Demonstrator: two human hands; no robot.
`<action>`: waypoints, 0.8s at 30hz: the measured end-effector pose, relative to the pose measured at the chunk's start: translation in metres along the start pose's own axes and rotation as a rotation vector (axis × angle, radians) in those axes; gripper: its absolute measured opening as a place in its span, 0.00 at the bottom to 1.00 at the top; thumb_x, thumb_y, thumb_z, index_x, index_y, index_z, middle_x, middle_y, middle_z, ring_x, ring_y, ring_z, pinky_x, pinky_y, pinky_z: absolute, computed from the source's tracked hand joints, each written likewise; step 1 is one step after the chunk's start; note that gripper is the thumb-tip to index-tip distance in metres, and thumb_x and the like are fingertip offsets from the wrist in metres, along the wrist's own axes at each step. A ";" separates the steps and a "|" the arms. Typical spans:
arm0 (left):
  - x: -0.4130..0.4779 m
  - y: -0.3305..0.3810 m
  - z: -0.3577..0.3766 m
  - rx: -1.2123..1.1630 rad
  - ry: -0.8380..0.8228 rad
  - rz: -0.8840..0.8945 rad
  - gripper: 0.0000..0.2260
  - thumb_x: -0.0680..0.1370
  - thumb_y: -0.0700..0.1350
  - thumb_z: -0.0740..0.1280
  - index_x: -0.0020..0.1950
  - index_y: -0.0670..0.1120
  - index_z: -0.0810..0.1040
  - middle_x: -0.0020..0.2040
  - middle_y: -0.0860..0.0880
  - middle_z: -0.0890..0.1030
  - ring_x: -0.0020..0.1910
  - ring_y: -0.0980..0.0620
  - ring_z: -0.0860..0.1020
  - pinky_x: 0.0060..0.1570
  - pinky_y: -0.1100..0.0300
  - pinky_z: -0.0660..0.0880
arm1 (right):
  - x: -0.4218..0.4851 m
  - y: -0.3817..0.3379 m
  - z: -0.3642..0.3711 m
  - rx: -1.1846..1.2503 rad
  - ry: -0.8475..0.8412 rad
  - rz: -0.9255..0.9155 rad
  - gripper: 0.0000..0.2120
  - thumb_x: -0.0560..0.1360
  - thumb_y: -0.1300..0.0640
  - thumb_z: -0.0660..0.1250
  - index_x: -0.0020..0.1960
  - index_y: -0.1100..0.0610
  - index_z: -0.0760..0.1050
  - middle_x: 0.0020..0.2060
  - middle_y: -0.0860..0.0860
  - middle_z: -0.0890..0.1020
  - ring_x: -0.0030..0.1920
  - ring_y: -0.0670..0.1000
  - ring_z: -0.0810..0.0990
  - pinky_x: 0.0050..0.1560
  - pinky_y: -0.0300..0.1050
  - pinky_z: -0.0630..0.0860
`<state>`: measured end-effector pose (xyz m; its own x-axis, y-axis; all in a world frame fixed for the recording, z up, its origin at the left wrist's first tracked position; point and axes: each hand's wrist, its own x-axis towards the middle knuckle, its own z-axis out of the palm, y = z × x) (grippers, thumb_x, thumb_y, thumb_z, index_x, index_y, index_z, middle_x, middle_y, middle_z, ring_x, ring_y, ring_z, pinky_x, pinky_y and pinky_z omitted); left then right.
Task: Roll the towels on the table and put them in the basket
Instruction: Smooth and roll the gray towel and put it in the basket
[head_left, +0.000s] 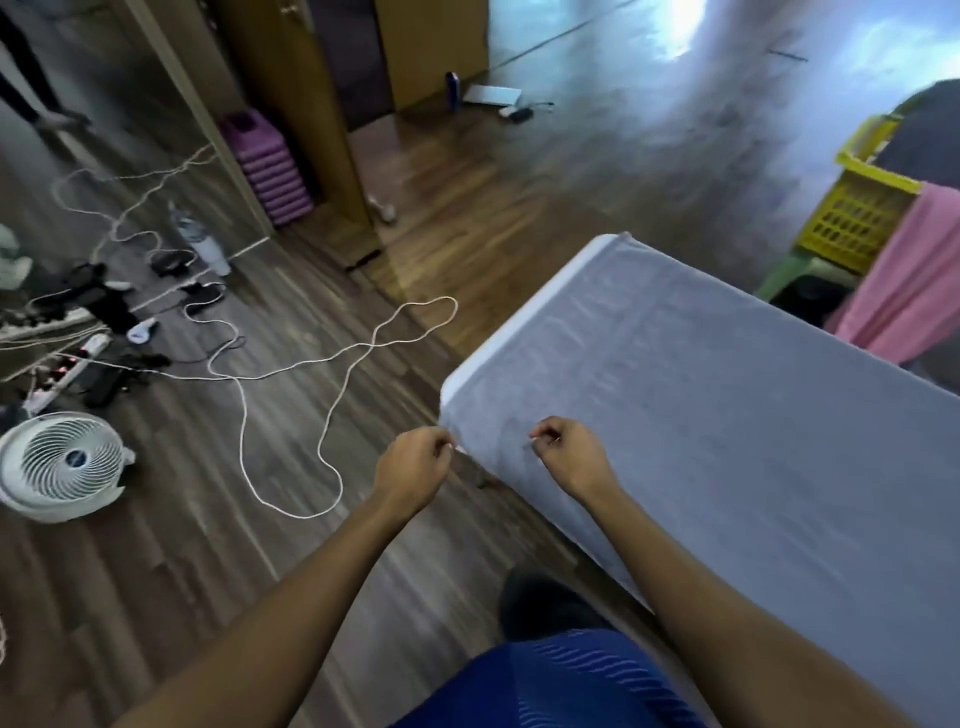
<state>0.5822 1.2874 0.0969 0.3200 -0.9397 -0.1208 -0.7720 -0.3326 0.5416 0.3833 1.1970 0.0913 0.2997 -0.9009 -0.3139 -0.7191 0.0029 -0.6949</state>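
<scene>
Lower centre, just above blue shorts (561, 675): two bare forearms reaching up the frame toward the near end of the table.

Left hand (415, 457) at mid-frame, fingers curled tight in a pinch on the near corner of the grey towel (727, 415), right at the drop off the table edge. Right hand (569, 452) just beside it, further onto the cloth. Curled the same way, nipping the towel between thumb and fingertips. Blurred, so judged a pinch from the curl of the fingers rather than seen plainly. Held so, probably, to square up the short end and begin the first turn of the roll.

Towel itself spread flat and unrolled over nearly the whole white table (519, 322), baring only a pale strip of tabletop along the left side. Laid smooth, likely for an even roll.

Further back, at the right edge of the frame, a pink towel (914, 280) draped near the table's far end, not yet rolled.

Upper right: yellow basket (857, 218) perched on a green stool (800, 270), well apart from both hands, with dark cloth above its rim.

Left half: white cable (337, 364) looped across the wood floor, floor fan (62, 462) at lower left.
</scene>
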 end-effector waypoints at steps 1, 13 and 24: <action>0.012 -0.009 -0.008 -0.008 0.011 -0.022 0.08 0.76 0.43 0.64 0.48 0.49 0.83 0.45 0.50 0.84 0.47 0.48 0.80 0.45 0.54 0.75 | 0.014 -0.012 0.007 0.002 -0.015 -0.007 0.07 0.76 0.60 0.64 0.49 0.57 0.81 0.43 0.52 0.84 0.45 0.53 0.81 0.51 0.46 0.77; 0.240 -0.084 -0.078 0.023 -0.046 -0.001 0.07 0.78 0.43 0.65 0.51 0.48 0.83 0.46 0.50 0.84 0.47 0.51 0.80 0.48 0.55 0.76 | 0.226 -0.108 0.055 0.131 0.002 0.018 0.07 0.78 0.56 0.66 0.53 0.52 0.80 0.45 0.45 0.81 0.42 0.40 0.76 0.38 0.24 0.66; 0.470 -0.057 -0.107 0.074 -0.254 0.213 0.08 0.74 0.45 0.64 0.46 0.50 0.82 0.43 0.52 0.83 0.43 0.50 0.80 0.46 0.53 0.76 | 0.382 -0.139 0.007 0.296 0.243 0.228 0.04 0.78 0.56 0.67 0.50 0.50 0.79 0.46 0.47 0.82 0.48 0.46 0.80 0.50 0.41 0.77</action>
<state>0.8352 0.8736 0.0986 0.0079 -0.9755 -0.2198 -0.8474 -0.1232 0.5164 0.6016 0.8555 0.0635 -0.0278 -0.9386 -0.3439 -0.5290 0.3057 -0.7916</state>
